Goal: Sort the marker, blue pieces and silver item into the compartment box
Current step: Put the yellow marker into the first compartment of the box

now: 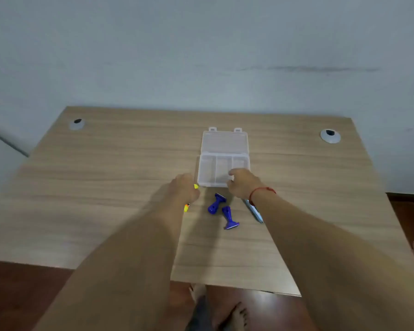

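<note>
A clear box lies open on the wooden tabletop, its lid folded flat toward the wall and its tray split into three compartments, all of which look empty. The left hand sits just left of the box's near corner with its fingers curled around a yellow marker; one yellow end pokes out beside the box and the other, with an orange bit, shows below the wrist. The right hand rests on the box's near right corner, covering part of the right compartment; its fingers look bent over the rim, but blur makes it impossible to tell whether they grip the box or only touch it. A red string circles that wrist. Between the two forearms, just in front of the box, two blue pieces lie on the tabletop close together, the nearer one with its flat base pointing toward the person. A slim silver item, pen-like, lies partly under the right wrist, angled toward the near right. Two cable grommets sit at the far corners of the tabletop.
</note>
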`<action>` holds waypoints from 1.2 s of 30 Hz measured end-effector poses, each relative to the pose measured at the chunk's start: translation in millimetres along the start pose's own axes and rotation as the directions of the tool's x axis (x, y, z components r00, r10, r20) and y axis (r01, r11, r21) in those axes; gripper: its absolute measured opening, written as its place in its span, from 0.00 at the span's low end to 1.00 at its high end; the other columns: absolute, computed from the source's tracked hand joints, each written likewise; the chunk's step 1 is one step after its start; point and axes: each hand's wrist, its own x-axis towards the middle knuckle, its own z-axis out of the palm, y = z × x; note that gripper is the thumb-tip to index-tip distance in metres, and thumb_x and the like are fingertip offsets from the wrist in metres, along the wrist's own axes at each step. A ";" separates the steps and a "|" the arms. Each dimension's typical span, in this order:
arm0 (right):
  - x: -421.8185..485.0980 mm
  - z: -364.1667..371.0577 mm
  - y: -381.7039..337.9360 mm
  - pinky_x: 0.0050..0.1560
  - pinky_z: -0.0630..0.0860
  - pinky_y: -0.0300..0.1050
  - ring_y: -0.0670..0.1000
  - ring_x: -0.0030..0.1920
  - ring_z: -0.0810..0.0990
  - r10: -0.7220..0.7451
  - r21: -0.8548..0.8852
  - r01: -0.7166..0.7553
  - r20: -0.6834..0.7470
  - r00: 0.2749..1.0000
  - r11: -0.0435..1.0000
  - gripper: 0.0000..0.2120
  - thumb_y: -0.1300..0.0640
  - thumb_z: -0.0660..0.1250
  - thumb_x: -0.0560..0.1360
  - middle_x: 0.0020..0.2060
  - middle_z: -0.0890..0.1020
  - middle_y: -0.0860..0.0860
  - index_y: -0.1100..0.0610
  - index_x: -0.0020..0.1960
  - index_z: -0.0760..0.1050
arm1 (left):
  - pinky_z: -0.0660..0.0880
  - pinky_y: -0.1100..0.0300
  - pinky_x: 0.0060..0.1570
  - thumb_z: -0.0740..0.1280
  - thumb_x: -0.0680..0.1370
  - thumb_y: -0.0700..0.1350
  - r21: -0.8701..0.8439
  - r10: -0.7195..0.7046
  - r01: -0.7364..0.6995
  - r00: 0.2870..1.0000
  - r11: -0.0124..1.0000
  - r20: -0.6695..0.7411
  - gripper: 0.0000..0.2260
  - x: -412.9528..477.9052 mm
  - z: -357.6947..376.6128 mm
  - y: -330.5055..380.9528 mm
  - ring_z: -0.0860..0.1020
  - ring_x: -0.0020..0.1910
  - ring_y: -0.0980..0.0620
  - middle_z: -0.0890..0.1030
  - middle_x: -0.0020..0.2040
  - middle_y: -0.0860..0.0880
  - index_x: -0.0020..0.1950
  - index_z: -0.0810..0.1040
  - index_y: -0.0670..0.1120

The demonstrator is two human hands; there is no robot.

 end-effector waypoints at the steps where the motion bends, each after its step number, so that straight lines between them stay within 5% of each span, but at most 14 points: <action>1: 5.3 3.8 -0.5 0.65 0.70 0.50 0.59 0.66 0.75 0.001 0.000 -0.001 0.007 1.000 1.000 0.19 0.57 0.57 0.80 0.67 0.73 0.56 0.58 0.69 0.70 | 0.73 0.55 0.51 0.65 0.76 0.46 0.016 -0.014 0.014 1.000 1.000 0.020 0.18 2.1 1.7 -0.4 0.76 0.62 0.41 0.75 0.65 0.43 0.64 0.73 0.42; 4: 15.1 16.4 -0.4 0.64 0.71 0.53 0.59 0.63 0.75 0.006 -0.035 -0.005 0.044 0.999 0.999 0.18 0.56 0.59 0.79 0.64 0.72 0.56 0.58 0.67 0.72 | 0.70 0.57 0.45 0.67 0.74 0.47 0.055 -0.049 0.047 0.998 0.997 0.041 0.18 11.3 11.8 -3.4 0.77 0.60 0.41 0.76 0.63 0.43 0.62 0.73 0.43; 12: 21.1 27.1 3.9 0.65 0.70 0.53 0.58 0.62 0.77 0.047 -0.097 -0.038 0.100 0.994 0.995 0.15 0.53 0.58 0.79 0.60 0.79 0.55 0.55 0.62 0.76 | 0.71 0.56 0.50 0.67 0.76 0.42 0.084 -0.133 0.131 0.991 0.988 0.024 0.16 21.9 15.7 -5.6 0.76 0.62 0.42 0.77 0.63 0.43 0.63 0.74 0.43; 17: 22.8 19.9 2.7 0.60 0.73 0.49 0.56 0.59 0.79 0.078 -0.057 -0.069 0.177 0.981 0.996 0.15 0.54 0.59 0.79 0.59 0.80 0.55 0.57 0.62 0.77 | 0.70 0.55 0.46 0.65 0.76 0.44 -0.072 -0.187 0.183 0.981 0.980 -0.050 0.15 31.1 -10.5 5.9 0.77 0.61 0.41 0.76 0.63 0.42 0.62 0.75 0.40; 22: 26.1 17.4 -0.6 0.59 0.73 0.50 0.56 0.56 0.79 0.102 -0.064 -0.092 0.191 0.976 0.994 0.14 0.55 0.59 0.79 0.56 0.82 0.55 0.57 0.60 0.78 | 0.68 0.57 0.39 0.68 0.73 0.42 -0.214 -0.118 0.108 0.992 0.971 -0.035 0.07 51.0 -14.5 31.4 0.79 0.51 0.40 0.80 0.57 0.41 0.48 0.74 0.43; 30: 24.6 16.2 1.6 0.60 0.72 0.50 0.58 0.58 0.79 0.102 -0.075 -0.090 0.172 0.980 0.993 0.14 0.56 0.60 0.78 0.57 0.81 0.56 0.59 0.60 0.77 | 0.70 0.58 0.40 0.69 0.73 0.45 -0.270 -0.119 0.107 0.993 0.957 -0.027 0.15 61.6 4.7 44.8 0.80 0.57 0.41 0.80 0.59 0.41 0.57 0.78 0.40; 36: 3.3 9.6 5.2 0.67 0.73 0.52 0.58 0.63 0.77 0.071 0.035 -0.074 0.072 0.995 0.997 0.16 0.57 0.62 0.79 0.63 0.78 0.57 0.59 0.66 0.75 | 0.75 0.55 0.51 0.71 0.72 0.47 -0.306 -0.140 0.121 0.989 0.944 -0.040 0.20 39.9 -2.5 35.1 0.78 0.60 0.43 0.78 0.62 0.44 0.61 0.77 0.42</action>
